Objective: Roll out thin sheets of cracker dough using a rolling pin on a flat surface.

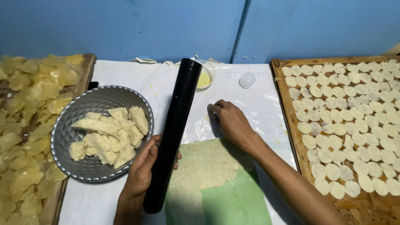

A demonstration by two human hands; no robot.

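My left hand (139, 171) grips a long black cylindrical roller (175, 125), held tilted over the white plastic-covered table (116, 79). My right hand (231, 121) rests with fingers spread flat on the clear plastic sheet, just beyond a green mat (237, 200). A thin layer of pale rolled dough (204, 166) covers the mat's upper left part. The roller's lower end lies beside the dough's left edge.
A silver fluted bowl (79, 116) with several pale dough pieces (110, 133) sits left of the roller. A wooden tray (293, 133) of round dough discs (354, 121) fills the right. Yellow dried chips (29, 108) lie on the far left. A small cup of yellow liquid (205, 78) and a white lid (247, 80) stand behind.
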